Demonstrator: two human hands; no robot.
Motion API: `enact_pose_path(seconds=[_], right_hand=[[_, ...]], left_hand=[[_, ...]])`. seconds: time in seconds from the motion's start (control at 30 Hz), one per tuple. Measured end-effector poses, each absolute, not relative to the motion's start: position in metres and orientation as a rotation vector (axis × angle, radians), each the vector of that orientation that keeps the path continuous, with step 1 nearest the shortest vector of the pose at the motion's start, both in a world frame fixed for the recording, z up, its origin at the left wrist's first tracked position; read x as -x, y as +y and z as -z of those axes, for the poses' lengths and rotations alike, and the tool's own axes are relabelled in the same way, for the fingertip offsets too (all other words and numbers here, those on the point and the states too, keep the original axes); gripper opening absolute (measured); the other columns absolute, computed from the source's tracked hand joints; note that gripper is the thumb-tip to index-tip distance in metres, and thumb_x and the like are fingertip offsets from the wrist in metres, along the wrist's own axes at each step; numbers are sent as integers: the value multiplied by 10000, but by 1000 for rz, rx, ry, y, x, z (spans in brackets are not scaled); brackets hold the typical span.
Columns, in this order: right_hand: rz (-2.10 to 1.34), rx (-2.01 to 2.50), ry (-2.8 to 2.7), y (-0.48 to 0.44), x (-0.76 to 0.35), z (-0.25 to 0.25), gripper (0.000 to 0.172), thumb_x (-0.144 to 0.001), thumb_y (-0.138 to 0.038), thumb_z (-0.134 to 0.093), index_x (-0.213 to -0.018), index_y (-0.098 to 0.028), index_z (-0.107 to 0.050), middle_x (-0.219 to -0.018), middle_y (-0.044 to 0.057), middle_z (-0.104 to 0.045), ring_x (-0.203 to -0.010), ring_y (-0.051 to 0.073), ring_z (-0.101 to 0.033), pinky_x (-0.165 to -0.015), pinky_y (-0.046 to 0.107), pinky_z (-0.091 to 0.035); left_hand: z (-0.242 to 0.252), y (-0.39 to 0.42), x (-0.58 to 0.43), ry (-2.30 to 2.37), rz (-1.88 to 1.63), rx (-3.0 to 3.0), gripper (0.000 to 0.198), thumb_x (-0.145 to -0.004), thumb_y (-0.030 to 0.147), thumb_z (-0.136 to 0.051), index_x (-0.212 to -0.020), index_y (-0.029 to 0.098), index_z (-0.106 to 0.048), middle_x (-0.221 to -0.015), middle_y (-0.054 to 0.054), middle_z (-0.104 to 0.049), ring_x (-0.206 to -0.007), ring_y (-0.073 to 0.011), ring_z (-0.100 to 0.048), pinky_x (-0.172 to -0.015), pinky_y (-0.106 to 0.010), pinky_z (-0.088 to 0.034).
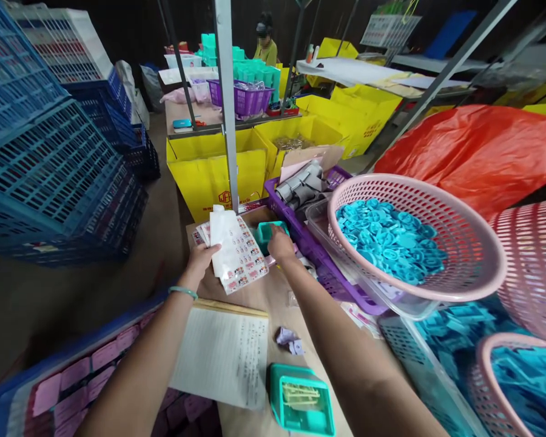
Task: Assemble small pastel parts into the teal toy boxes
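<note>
My left hand (203, 258), a green bangle on its wrist, is closed on the left edge of several sticker sheets (241, 252) with small printed pictures and white paper on top. To the right, my right hand (281, 243) is at a small teal box (264, 232) on the table; its fingers are over the box's right part, and what they hold, if anything, is hidden. Nearer to me lie an open notebook (222, 355) with handwriting, a crumpled purple piece (290, 340) and a teal container (303, 400) with pale yellow strips inside.
A purple basket (321, 255) with grey items stands right of my hands. A pink basket (414, 240) of blue plastic parts is beyond it. Yellow boxes (204, 176) and a metal post (228, 109) stand ahead, blue crates (50, 164) left. A person (266, 48) is in the background.
</note>
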State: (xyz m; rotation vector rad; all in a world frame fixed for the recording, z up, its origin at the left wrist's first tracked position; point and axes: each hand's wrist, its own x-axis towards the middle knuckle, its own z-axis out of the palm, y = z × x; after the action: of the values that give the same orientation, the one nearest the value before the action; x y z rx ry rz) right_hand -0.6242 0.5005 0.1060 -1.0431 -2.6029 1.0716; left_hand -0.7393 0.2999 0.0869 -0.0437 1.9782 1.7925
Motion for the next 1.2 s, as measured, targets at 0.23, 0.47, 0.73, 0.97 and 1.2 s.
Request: enact_pose_path(seconds=[0.23, 0.47, 0.73, 0.97, 1.2], right_hand=[[-647, 964, -2977, 512, 614, -97, 296, -935, -237, -515, -1161, -228, -707, -1225, 121, -708, -1116, 278, -668, -943, 377, -497], [-350, 883, -3076, 512, 598, -96, 348, -958, -98, -395, -1125, -201, -682, -1255, 137, -657, -1125, 249, -626, -859, 320, -506], [-513, 686, -3074, 448, 560, -94, 320, -994, -241, -438, -1279, -177, -570, -1271, 139, -612, -1148, 254, -572, -930, 345, -478], [-969, 586, -3511, 371, 530, -65, 770, -571, -195, -919, -1276, -139, -614, -1321, 222, -607, -1236, 383, -556, -983, 445, -458], [-1896, 142, -2952, 399, 515, -85, 168, -837, -269, -663, -988, -213, -711, -930, -5, -717, -863, 184, -663, -757, 261, -493]], left_hand=[[-81, 318, 765, 2396, -1661, -94, 242, -584, 342, -738, -728, 149, -710, -672, -61, -706, -720, -255, -657, -614, -306, -451], [-108, 361, 750, 2750, -1384, -358, 104, -714, 264, -662, -712, 169, -703, -801, -150, -747, -904, -353, -678, -737, -377, -458], [-129, 370, 759, 2738, -1321, -712, 174, -745, 306, -677, -747, 136, -714, -732, -75, -704, -750, -246, -653, -658, -303, -454], [-162, 339, 773, 2375, -1897, -830, 255, -711, 319, -726, -857, 112, -754, -822, -37, -737, -789, -204, -655, -679, -257, -511], [-249, 299, 783, 2205, -2324, -952, 314, -652, 233, -802, -931, 97, -754, -919, -43, -771, -814, -166, -679, -855, -330, -551]])
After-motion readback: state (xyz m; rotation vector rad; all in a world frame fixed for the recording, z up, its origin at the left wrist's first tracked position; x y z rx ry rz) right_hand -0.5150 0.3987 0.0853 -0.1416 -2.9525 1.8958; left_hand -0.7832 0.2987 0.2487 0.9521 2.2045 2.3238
